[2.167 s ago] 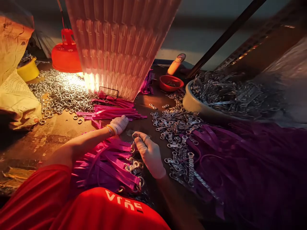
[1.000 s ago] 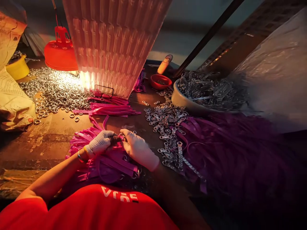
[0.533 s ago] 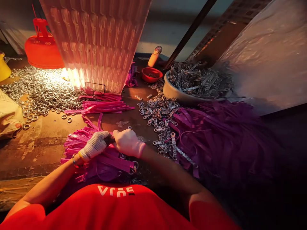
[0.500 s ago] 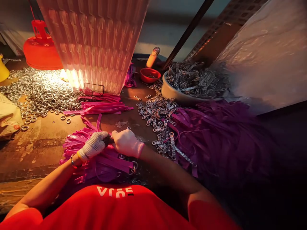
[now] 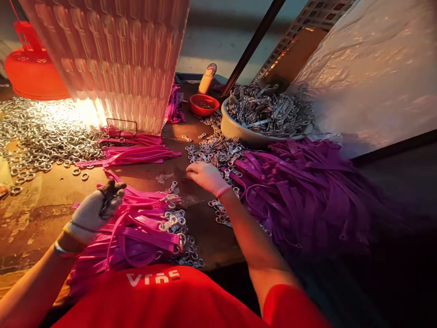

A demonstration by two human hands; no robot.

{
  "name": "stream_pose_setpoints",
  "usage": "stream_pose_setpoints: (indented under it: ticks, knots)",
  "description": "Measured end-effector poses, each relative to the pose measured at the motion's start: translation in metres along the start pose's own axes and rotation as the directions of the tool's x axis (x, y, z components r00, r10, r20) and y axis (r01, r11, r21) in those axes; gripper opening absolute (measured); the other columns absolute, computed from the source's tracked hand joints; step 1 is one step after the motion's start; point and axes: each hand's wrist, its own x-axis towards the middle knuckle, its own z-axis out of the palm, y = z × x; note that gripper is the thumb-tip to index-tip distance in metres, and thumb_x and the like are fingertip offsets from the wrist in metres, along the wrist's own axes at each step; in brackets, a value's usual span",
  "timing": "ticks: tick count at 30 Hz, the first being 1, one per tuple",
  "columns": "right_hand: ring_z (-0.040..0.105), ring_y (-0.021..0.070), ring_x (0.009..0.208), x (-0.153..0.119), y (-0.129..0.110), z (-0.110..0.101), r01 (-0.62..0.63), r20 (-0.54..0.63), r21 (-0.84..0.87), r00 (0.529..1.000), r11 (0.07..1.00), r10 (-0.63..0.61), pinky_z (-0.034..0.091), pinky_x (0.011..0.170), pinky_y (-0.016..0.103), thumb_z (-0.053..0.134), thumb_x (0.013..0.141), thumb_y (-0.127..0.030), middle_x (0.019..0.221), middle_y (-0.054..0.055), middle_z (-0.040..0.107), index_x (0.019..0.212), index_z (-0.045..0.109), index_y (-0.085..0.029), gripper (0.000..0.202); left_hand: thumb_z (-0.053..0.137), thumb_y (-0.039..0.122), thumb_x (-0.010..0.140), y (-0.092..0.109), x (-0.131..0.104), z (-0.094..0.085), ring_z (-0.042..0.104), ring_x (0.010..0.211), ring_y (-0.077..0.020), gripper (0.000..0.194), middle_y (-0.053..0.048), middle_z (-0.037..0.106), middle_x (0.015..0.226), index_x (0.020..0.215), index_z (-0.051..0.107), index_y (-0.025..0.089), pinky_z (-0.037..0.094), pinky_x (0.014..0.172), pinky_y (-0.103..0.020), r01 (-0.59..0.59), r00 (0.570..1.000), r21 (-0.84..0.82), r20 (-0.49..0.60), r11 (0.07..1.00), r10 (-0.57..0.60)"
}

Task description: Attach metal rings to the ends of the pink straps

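My left hand, in a white knitted glove with blackened fingers, is turned palm up over the left side of a heap of pink straps. Its fingers are curled, and I cannot make out what lies in them. Metal rings and two-holed links hang at the right ends of these straps. Gloved in white too, my right hand is at the left edge of a pile of small metal links. Its fingertips are pinched together, and anything between them is too small to tell.
Loose metal rings spread under a red lamp, beside a translucent ridged panel. Pink straps lie before it. Behind are a red bowl and a pale basin full of metal links. Purple straps fill the right.
My hands, together over the straps before, are now apart. The left has moved left and turned palm up; the right has moved right and away from me to the links. The view has shifted slightly.
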Motion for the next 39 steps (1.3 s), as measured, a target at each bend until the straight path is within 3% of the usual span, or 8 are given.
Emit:
stream_pose_setpoints:
  ticks: [3,10,15,20,26,30,34,39]
  knots:
    - [0.056,0.0306,0.115,0.024,0.033,0.024,-0.074,-0.038,-0.075,0.997,0.994,0.071,0.041,0.090,0.040,0.052,0.092,-0.010,0.125,0.019,0.068,0.109,0.076,-0.014,0.030,0.039,0.027,0.103,-0.001,0.005,0.022,0.060,0.047,-0.0122,0.032,-0.013,0.072,0.080,0.099,0.065,0.009,0.023,0.029,-0.015,0.190,0.981,-0.258,0.075,0.947,-0.176]
    - [0.046,0.0372,0.129,0.038,0.044,0.055,-0.163,-0.180,0.006,0.970,0.987,0.162,0.041,0.098,0.051,0.051,0.094,-0.020,0.132,0.017,0.065,0.097,0.077,-0.016,0.026,0.054,0.025,0.096,-0.011,-0.002,0.040,0.062,0.048,-0.0118,0.026,-0.019,0.075,0.090,0.106,0.068,0.005,0.023,0.029,-0.015,0.271,0.932,-0.220,0.305,0.937,-0.198]
    - [0.067,0.0222,0.101,0.011,-0.009,0.046,0.038,-0.211,0.390,0.976,0.920,0.049,0.051,0.090,0.034,0.049,0.097,-0.025,0.108,0.009,0.074,0.109,0.071,-0.019,0.026,0.069,0.014,0.084,-0.016,-0.013,0.037,0.035,0.032,-0.0010,0.028,-0.005,0.070,0.068,0.111,0.066,0.010,0.021,0.031,-0.014,0.064,0.959,0.107,0.270,0.992,-0.091]
    - [0.069,0.0184,0.086,-0.037,-0.088,0.015,0.246,-0.242,0.715,0.965,0.654,-0.099,0.053,0.083,0.031,0.054,0.097,-0.034,0.101,0.003,0.075,0.113,0.068,-0.024,0.024,0.063,0.026,0.087,-0.031,-0.015,0.040,0.060,0.046,-0.0107,0.037,-0.014,0.076,0.096,0.121,0.059,0.012,0.032,0.033,-0.018,-0.265,0.953,0.208,0.206,0.941,0.223]
    - [0.068,0.0213,0.098,-0.057,-0.150,0.011,0.174,-0.216,0.783,0.976,0.597,-0.001,0.053,0.091,0.036,0.065,0.088,-0.028,0.110,0.004,0.074,0.124,0.063,-0.025,0.036,0.051,0.024,0.097,-0.055,-0.013,0.048,0.072,0.082,-0.0155,0.047,-0.019,0.064,0.139,0.143,0.049,0.016,0.059,0.071,-0.029,-0.697,0.716,0.283,0.223,0.659,0.662]
    - [0.068,0.0188,0.103,-0.057,-0.169,0.015,0.241,-0.283,0.883,0.958,0.403,0.049,0.054,0.095,0.034,0.058,0.087,-0.023,0.116,0.002,0.072,0.123,0.062,-0.025,0.036,0.054,0.021,0.095,-0.061,-0.012,0.053,0.059,0.130,-0.0245,0.046,-0.014,0.062,0.143,0.141,0.055,0.018,0.049,0.109,-0.038,-0.806,0.574,0.332,0.238,0.490,0.783]
    - [0.070,0.0178,0.089,-0.064,-0.171,0.009,0.215,-0.277,0.894,0.955,0.393,0.108,0.057,0.084,0.032,0.056,0.086,-0.020,0.102,0.000,0.074,0.119,0.064,-0.026,0.034,0.061,0.026,0.090,-0.055,-0.019,0.052,0.071,0.081,-0.0178,0.032,-0.010,0.077,0.100,0.119,0.067,0.015,0.058,0.069,-0.028,-0.661,0.750,0.289,0.207,0.693,0.629]
    - [0.067,0.0234,0.102,-0.074,-0.155,0.003,0.347,-0.425,0.645,0.903,0.681,-0.057,0.055,0.092,0.039,0.049,0.097,-0.024,0.112,0.008,0.072,0.130,0.059,-0.025,0.034,0.070,0.043,0.086,-0.039,-0.033,0.047,0.037,0.036,-0.0043,0.031,0.001,0.063,0.059,0.097,0.063,0.014,0.028,0.034,-0.017,-0.334,0.932,0.153,0.198,0.930,0.302]
